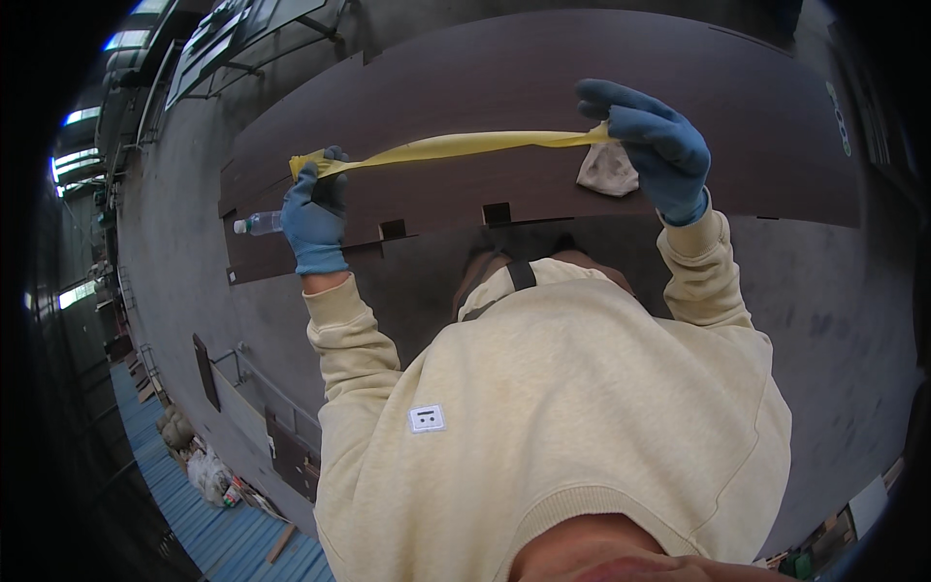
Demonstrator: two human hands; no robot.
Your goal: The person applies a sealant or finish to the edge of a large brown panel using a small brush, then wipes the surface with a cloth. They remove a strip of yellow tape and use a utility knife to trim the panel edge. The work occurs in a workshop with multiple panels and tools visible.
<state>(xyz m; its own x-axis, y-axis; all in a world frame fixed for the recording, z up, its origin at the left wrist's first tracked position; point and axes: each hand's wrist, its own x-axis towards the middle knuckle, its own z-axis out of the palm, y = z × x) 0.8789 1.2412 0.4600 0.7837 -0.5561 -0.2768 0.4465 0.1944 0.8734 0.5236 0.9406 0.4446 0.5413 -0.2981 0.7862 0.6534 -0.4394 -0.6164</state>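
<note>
Between my two blue-gloved hands runs a long strip of yellow tape (456,145), held up above a large dark brown panel (465,68). My left hand (315,223) is closed around one end, and a bit of yellow sticks out past the fingers. At the other end my right hand (661,150) pinches the strip, its thumb side partly hidden. Just beside my right hand a crumpled whitish cloth (608,173) lies on the panel. A clear plastic bottle (258,224) lies next to my left hand.
Small dark notches (496,212) break the panel's near edge. A metal rack (242,48) stands at the far left. Lower left are a metal frame with boards (291,436), plastic bags (208,475) and blue slatted flooring (194,524).
</note>
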